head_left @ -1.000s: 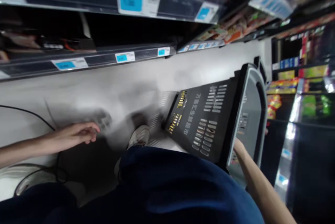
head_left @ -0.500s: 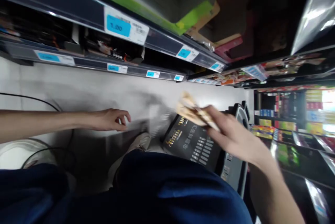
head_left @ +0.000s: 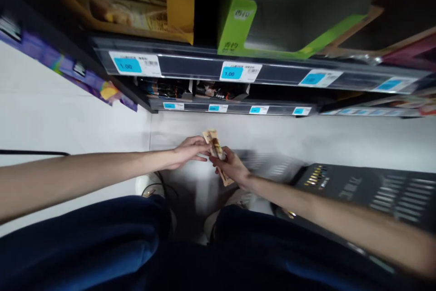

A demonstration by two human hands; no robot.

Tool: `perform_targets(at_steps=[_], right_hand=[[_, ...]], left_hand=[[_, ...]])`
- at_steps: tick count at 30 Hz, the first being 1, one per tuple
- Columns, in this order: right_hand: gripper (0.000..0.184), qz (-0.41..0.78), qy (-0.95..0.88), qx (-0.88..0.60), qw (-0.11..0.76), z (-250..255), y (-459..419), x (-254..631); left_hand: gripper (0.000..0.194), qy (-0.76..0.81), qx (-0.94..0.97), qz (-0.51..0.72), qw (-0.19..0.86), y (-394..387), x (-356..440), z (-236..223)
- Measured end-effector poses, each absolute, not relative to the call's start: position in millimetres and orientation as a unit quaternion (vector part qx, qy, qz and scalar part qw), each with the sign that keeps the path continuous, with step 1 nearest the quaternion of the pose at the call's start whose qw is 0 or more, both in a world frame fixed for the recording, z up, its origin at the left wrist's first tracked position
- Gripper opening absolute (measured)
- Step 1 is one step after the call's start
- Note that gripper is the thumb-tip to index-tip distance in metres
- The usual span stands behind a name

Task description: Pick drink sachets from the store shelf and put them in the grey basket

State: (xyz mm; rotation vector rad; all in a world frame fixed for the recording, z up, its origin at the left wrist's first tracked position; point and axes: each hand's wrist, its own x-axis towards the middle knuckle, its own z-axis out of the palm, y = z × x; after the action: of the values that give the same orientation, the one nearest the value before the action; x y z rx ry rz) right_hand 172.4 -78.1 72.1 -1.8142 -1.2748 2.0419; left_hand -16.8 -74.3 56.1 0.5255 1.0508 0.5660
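Note:
My right hand (head_left: 234,169) is closed around beige snack packets (head_left: 215,142), which stand slanted above the floor between my knees and the shelf. They look like slim wrapped packets lying together; how many is hidden by the fingers. From the left, my left hand (head_left: 188,152) meets the packets' left edge, its thumb and fingers on the wrapper and a lower finger stretched out. Above the hands is a shelf with a green display box (head_left: 235,32), open at the front, and a yellow box (head_left: 180,9) of similar-looking packets.
A dark grey basket (head_left: 361,191) with slotted sides stands on the floor at right. Price tags (head_left: 138,64) line the shelf edges. Small dark packets (head_left: 218,89) sit on the low shelf. Purple packs (head_left: 78,71) hang at left, and a black cable (head_left: 34,152) runs there.
My right hand has carried the packets away from above the basket, leftward to my left hand. The view has swung left, bringing the yellow box and purple packs into sight.

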Motion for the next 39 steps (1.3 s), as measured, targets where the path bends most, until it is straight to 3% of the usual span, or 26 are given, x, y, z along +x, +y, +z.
perform_targets(at_steps=[4, 8, 14, 19, 23, 31, 39], right_hand=[[0.036, 0.696, -0.412, -0.584, 0.072, 76, -79, 169], [0.04, 0.694, -0.439, -0.566, 0.072, 71, -59, 166], [0.039, 0.596, -0.564, -0.561, 0.109, 45, -39, 186], [0.043, 0.69, -0.366, -0.604, 0.16, 42, -50, 209], [0.039, 0.701, -0.309, -0.61, 0.201, 47, -52, 215], [0.035, 0.796, -0.287, -0.501, 0.182, 54, -50, 207], [0.049, 0.791, -0.357, -0.493, 0.066, 46, -40, 217]], left_hand=[[0.038, 0.455, 0.237, 0.24, 0.824, -71, -13, 61], [0.037, 0.483, 0.247, 0.299, 0.786, -63, -4, 55], [0.041, 0.522, 0.285, 0.322, 0.737, -46, -7, 37], [0.041, 0.554, 0.312, 0.296, 0.713, -49, -12, 33], [0.042, 0.569, 0.299, 0.268, 0.718, -53, -7, 33], [0.043, 0.528, 0.266, 0.274, 0.759, -42, 9, 29], [0.049, 0.576, 0.289, 0.285, 0.71, -49, 4, 27]])
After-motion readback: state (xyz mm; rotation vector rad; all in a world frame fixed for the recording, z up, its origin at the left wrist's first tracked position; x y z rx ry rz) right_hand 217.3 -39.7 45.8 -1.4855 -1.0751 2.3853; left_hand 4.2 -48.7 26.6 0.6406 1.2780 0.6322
